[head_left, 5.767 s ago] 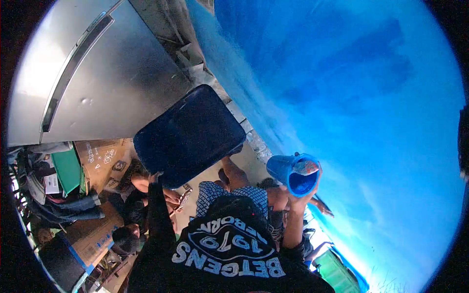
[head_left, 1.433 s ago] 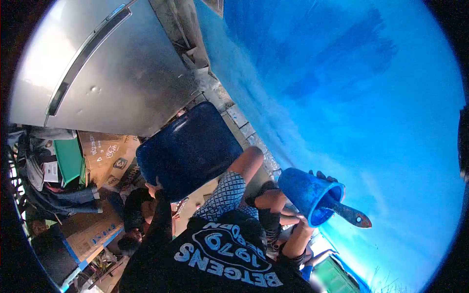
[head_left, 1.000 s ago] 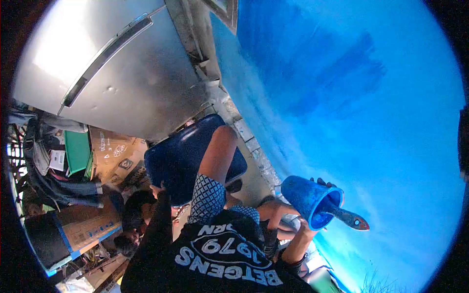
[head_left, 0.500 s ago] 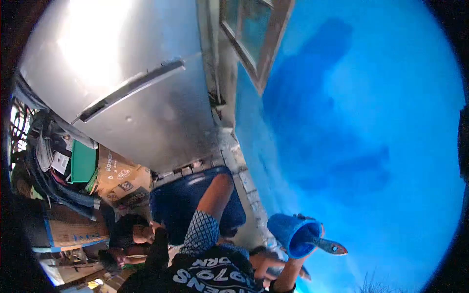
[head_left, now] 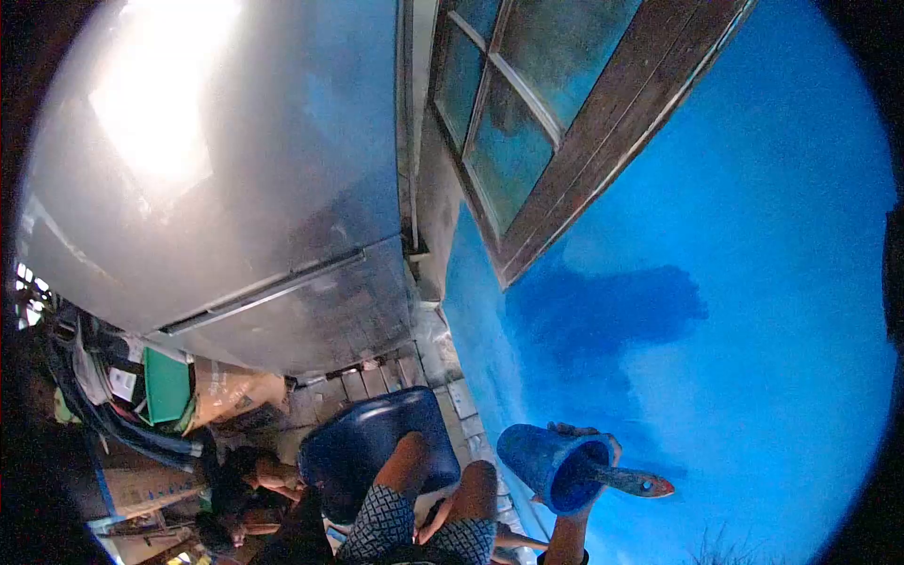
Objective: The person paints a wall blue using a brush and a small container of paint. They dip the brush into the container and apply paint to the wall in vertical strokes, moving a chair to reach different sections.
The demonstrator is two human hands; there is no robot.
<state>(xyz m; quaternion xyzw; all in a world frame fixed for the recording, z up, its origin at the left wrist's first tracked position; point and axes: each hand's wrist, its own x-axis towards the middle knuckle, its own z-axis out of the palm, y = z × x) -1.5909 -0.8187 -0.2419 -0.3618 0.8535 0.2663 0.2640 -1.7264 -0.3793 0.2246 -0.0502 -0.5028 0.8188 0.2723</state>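
A blue, paint-smeared cup (head_left: 537, 464) is tilted with its mouth toward the lower right. My right hand (head_left: 610, 446) is closed around it, with fingers showing along its far rim and side. A paintbrush (head_left: 638, 483) rests in the cup, its red-tipped handle sticking out over the edge and its bristles hidden inside. Beside the cup stands a light-blue wall (head_left: 753, 377) with a darker blue patch (head_left: 612, 315). I cannot make out my left hand anywhere.
A wood-framed window (head_left: 556, 179) juts out over the wall. To the left is a large metal refrigerator (head_left: 282, 202). My bare knee is over a dark-blue plastic seat (head_left: 363, 443). Another person (head_left: 250, 471), a green container (head_left: 168, 386) and a cardboard box (head_left: 235, 395) are lower left.
My view has shifted, bringing more of the window and my legs into sight. The cup with the brush stays in my right hand. Shadows on the wall have changed shape.
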